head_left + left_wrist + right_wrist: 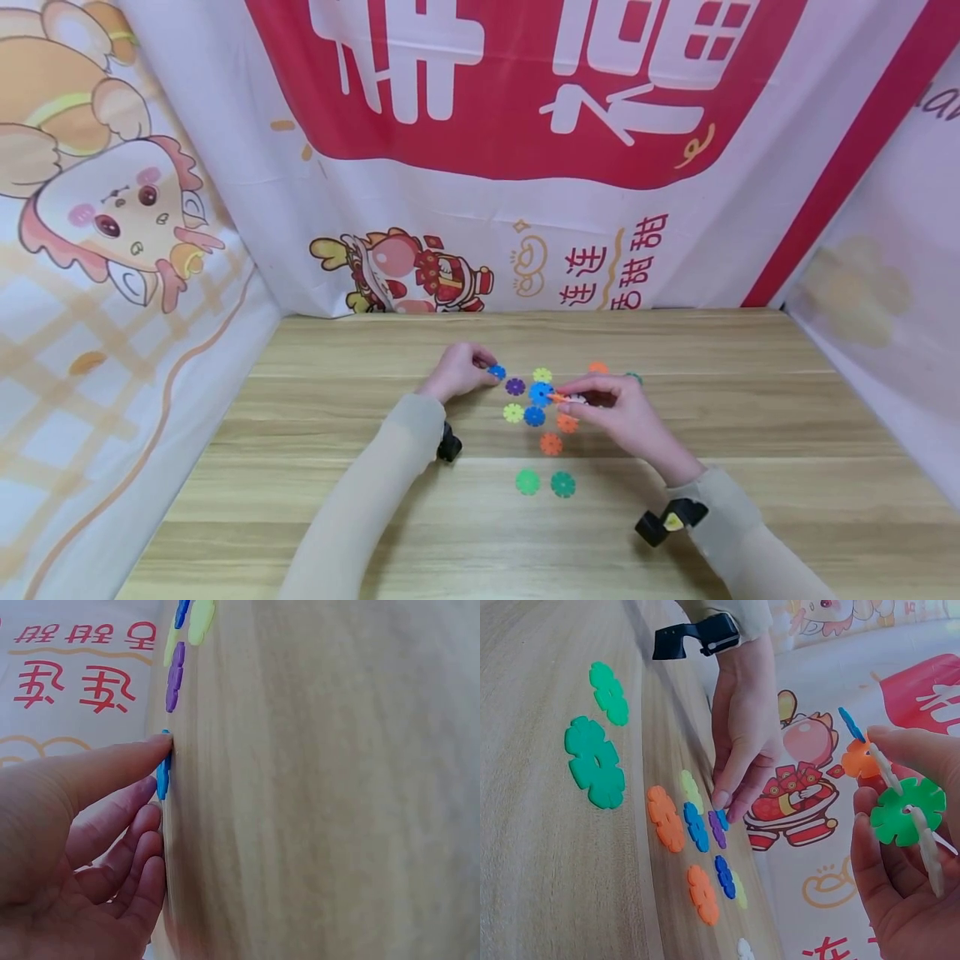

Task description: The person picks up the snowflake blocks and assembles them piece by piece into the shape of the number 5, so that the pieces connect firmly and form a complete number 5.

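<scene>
My left hand (462, 369) is at the far part of the table, pinching a blue snowflake disc (497, 372) between thumb and index finger. In the left wrist view that blue disc (163, 766) lies close to the tabletop, with the thumb tip on its edge. My right hand (618, 410) holds a chain of interlocked snowflake discs raised above the table. A blue disc (851, 726), an orange disc (861, 759), a green disc (909, 812) and white discs (886, 769) make up this chain. Beside the left fingers lies a purple disc (515, 387).
Loose discs lie between and in front of the hands: yellow (513, 412), blue (534, 417), orange (551, 444), and two green ones (527, 482) nearer the front. Another orange disc (597, 367) lies behind the right hand. Printed cloth (487, 208) hangs beyond the wooden table (300, 500).
</scene>
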Motion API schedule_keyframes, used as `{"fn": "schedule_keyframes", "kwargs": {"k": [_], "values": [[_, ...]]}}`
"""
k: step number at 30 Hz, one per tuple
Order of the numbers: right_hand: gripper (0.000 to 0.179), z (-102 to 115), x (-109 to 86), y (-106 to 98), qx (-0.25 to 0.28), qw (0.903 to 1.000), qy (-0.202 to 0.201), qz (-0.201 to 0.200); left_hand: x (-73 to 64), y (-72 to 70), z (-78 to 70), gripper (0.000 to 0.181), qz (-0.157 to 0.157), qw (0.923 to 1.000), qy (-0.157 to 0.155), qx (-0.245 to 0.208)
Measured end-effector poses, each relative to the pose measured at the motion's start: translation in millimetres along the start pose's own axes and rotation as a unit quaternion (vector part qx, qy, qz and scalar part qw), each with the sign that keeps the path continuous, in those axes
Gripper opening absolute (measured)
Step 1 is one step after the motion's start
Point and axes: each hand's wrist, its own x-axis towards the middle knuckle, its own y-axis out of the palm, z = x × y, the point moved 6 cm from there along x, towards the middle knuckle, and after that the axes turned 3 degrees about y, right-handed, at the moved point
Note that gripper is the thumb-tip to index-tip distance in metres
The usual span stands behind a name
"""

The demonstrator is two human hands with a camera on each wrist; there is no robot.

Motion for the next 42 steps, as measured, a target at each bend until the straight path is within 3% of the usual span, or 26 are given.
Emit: {"fn": "schedule_keyframes", "kwargs": {"k": [9,19,35,42], "values": [[0.032,-3,0.7,1,0.000,1.0000,0.009,0.000,-4.0,2.2,-2.5,0.027,0.000,0.9999,0.005,-0.015],[0.036,-4,1.2,2,0.004,0.9999,0.013,0.007,-22.9,1.9,-5.8,0.012,-0.020,0.9963,0.052,-0.065],[0.037,-6,2.8,3,-0.021,0.9992,0.032,-0.011,-62.1,4.9,-36.2,0.014,-0.067,0.9873,0.099,-0.104],[0.039,-10,4.7,3,-0.035,0.9984,0.032,-0.031,-71.6,9.8,-51.0,0.015,-0.076,0.9836,0.124,-0.106]]}}
